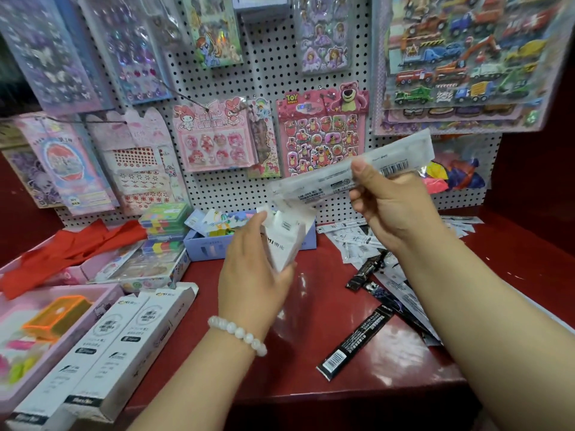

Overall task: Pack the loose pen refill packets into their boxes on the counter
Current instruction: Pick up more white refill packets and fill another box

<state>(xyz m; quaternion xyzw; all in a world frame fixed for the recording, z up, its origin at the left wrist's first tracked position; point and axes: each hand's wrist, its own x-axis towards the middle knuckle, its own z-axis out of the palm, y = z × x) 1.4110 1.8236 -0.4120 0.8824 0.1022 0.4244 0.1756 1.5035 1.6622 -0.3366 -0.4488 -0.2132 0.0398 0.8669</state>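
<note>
My left hand grips a white refill box held upright above the red counter, its top flaps open. My right hand pinches a clear white refill packet that slants up to the right, its lower left end at the box's open mouth. Loose packets lie on the counter at the right: a black one near the front and a pile of white and black ones behind it. Two more white refill boxes lie side by side at the front left.
A pegboard hung with sticker sheets rises behind the counter. A blue box of erasers stands at the back centre, pink trays with small items at the left, and red cloth beyond them.
</note>
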